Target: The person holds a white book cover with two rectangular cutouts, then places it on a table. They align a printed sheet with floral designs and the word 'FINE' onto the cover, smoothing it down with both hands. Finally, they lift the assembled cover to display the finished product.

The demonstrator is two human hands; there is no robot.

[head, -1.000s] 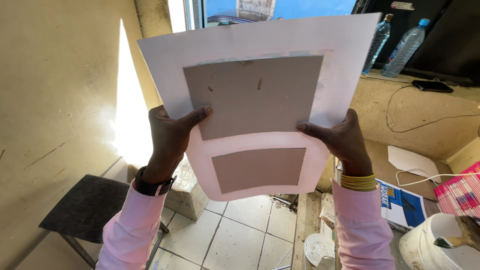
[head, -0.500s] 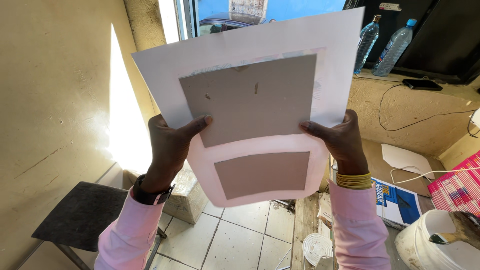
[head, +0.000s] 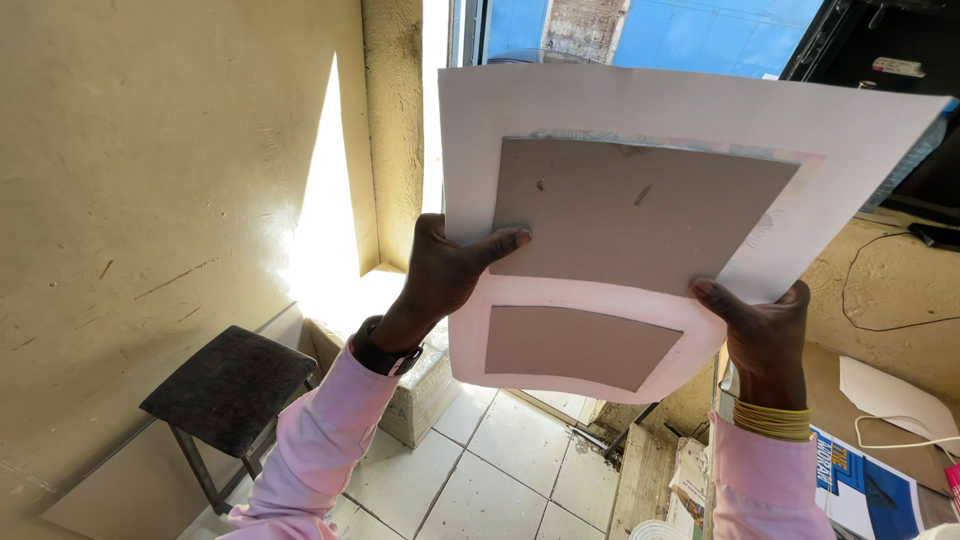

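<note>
I hold up a large white sheet [head: 560, 105] with a grey cardboard panel [head: 640, 215] stuck on it. Behind it is a pale pink sheet [head: 590, 300] with a smaller grey cardboard panel [head: 580, 345]. My left hand [head: 445, 275] grips the left edge, thumb laid across the upper panel. My right hand [head: 765, 335] grips the lower right edge, thumb on the front. Both sleeves are pink; a dark watch sits on the left wrist and gold bangles [head: 772, 420] on the right.
A small black stool [head: 230, 385] stands at the lower left by the yellow wall [head: 150, 170]. White floor tiles [head: 490, 470] lie below. A concrete block [head: 425, 385] sits under the bright window opening. Papers and a blue booklet [head: 865, 485] lie at the lower right, with a cable [head: 880, 310] on the wall.
The view has shifted, so the sheets now sit further right and tilted down to the right. Both hands keep the same grip.
</note>
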